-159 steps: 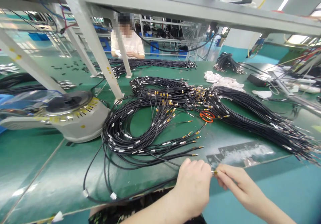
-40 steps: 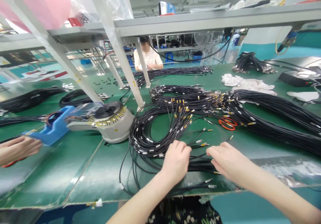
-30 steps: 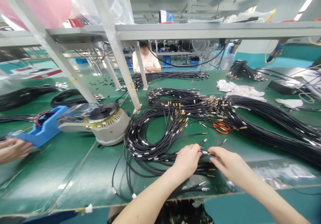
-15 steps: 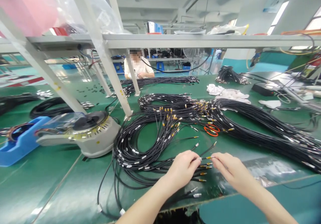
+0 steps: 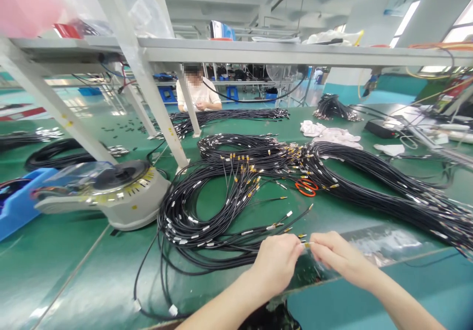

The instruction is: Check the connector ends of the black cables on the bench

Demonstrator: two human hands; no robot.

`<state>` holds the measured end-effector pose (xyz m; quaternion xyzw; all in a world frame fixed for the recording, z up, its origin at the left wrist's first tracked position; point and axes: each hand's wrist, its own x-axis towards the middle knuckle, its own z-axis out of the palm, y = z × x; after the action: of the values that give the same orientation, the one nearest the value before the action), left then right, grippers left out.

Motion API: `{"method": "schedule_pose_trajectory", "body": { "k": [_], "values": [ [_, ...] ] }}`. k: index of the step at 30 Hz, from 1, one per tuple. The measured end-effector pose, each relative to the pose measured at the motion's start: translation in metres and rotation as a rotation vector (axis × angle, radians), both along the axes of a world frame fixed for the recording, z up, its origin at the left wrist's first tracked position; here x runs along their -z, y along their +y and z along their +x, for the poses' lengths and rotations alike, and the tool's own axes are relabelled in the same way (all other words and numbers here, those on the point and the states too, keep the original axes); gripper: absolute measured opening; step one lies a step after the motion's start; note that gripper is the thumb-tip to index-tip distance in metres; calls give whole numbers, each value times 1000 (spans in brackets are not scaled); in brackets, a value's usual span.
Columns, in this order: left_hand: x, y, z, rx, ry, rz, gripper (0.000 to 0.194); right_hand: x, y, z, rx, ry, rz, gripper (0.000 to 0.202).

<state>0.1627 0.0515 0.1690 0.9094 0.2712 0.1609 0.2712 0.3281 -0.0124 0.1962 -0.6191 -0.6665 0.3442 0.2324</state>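
Near the front edge of the green table, my left hand (image 5: 278,261) is closed around a black cable near its end. A short yellow-banded piece of the cable end (image 5: 307,245) shows between my two hands. My right hand (image 5: 338,255) pinches the thin tip of that same end, its fingers pressed together. Left of my hands lies a coil of black cables (image 5: 181,221) with white labels. More cable ends with yellow bands lie just behind my left hand.
A grey round dispenser (image 5: 133,202) and a blue holder (image 5: 25,202) stand at left. Thick cable bundles (image 5: 369,197) stretch right, beside an orange ring (image 5: 306,187). White posts carry an overhead shelf (image 5: 258,54). Across the table a person (image 5: 197,93) sits. White gloves (image 5: 330,134) lie behind.
The view has shifted slightly. My hands have moved a little lower and nearer the table's front edge, still holding the cable end between them.
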Motion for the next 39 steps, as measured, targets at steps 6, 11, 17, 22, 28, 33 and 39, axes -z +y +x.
{"method": "schedule_pose_trajectory", "body": {
  "k": [6,11,17,22,28,33,39],
  "values": [
    [7,1,6,-14,52,29,31,15,0,5,-10,101,-60,26],
    [10,8,10,106,125,-54,30,35,-3,14,-46,123,-69,24],
    [16,11,11,80,32,-181,28,42,-1,18,-78,80,-26,26],
    [16,17,10,28,-85,-534,22,49,3,19,-18,195,-46,27],
    [14,20,10,1,-85,-594,20,55,1,11,57,204,34,21],
    [16,22,10,21,-98,-561,22,58,-4,2,-16,-76,380,21],
    [17,21,11,14,-73,-504,23,56,-1,5,-34,-163,389,20]
  ]
}}
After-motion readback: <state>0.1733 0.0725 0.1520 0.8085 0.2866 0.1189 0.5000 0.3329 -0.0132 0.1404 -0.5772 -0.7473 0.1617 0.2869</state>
